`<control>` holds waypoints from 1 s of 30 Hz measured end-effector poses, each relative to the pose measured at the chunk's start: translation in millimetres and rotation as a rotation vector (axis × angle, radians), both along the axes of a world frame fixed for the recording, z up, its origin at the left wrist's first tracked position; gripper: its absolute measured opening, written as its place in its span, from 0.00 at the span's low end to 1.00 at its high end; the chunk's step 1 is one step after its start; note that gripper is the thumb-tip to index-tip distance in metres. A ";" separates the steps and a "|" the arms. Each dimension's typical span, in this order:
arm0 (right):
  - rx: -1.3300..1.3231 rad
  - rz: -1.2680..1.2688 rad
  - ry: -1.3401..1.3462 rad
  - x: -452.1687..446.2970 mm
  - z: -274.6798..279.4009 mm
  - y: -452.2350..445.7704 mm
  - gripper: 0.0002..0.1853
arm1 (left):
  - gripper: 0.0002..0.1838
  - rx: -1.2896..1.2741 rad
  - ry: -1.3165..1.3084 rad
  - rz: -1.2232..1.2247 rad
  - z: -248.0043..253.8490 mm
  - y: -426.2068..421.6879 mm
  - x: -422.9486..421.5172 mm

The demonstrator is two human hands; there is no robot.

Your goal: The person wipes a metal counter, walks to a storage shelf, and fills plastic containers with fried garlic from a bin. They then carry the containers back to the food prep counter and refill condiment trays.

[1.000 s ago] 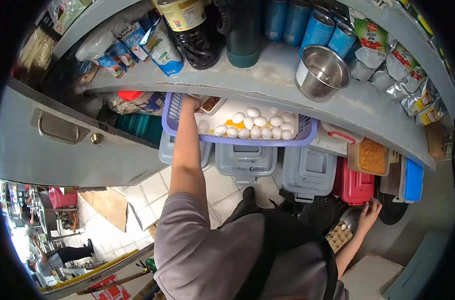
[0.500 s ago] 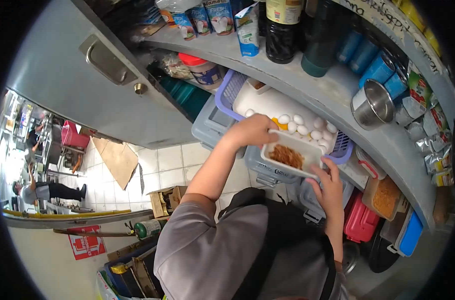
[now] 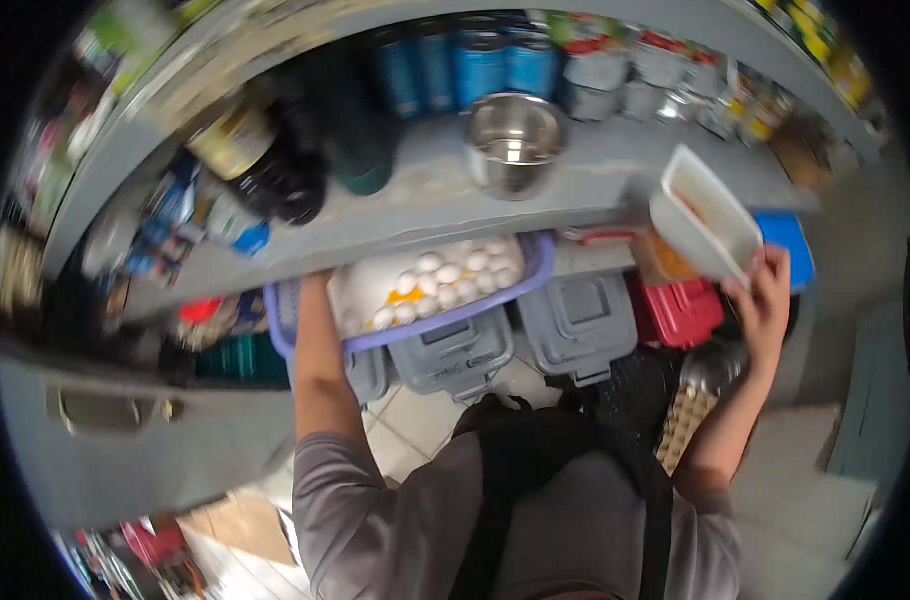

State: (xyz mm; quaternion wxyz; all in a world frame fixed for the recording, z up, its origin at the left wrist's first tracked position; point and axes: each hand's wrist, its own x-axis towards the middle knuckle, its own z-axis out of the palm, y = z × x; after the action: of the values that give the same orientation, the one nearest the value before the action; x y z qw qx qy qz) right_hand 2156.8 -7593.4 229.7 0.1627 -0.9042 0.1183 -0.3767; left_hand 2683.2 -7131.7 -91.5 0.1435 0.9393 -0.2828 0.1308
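Observation:
My right hand grips the end of a white rectangular container, lifted at the right and tilted. Some brown food shows inside it. My left arm reaches into the left end of a purple plastic basket below the shelf. The left hand's fingers are hidden under the shelf edge, so what they touch does not show. Several white eggs lie in the basket on a white surface, with yellow patches among them.
A steel pot, blue cans and dark bottles stand on the grey shelf. Grey lidded bins and a red box sit below. Behind the white container is a tub of orange-brown crumbs.
The view has turned right. The white container, held in both hands over the eggs before, is now in my right hand alone, farther right. My left hand has gone into the basket's left end.

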 end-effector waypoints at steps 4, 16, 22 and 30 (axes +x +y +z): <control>-0.006 -0.033 0.061 34.7 3.6 -75.3 0.15 | 0.33 -0.068 0.062 0.061 -14.4 6.2 15.9; 0.385 -0.369 0.049 6.8 -78.8 -198.7 0.10 | 0.43 -0.231 0.315 0.357 149.5 -10.7 -234.9; 0.215 -0.377 1.107 38.4 -228.3 -294.2 0.30 | 0.40 -0.303 0.571 0.072 243.1 -90.2 -372.6; 0.425 -0.709 0.955 83.5 -267.3 -279.9 0.38 | 0.42 -0.170 0.631 -0.576 215.9 -337.9 -408.8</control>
State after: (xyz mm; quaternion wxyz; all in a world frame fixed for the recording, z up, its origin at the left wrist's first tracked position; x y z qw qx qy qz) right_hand 2240.3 -7873.3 -37.7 0.1332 -0.8265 0.5426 0.0694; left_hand 2274.4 -7469.6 124.4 0.3303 0.8009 -0.4639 -0.1851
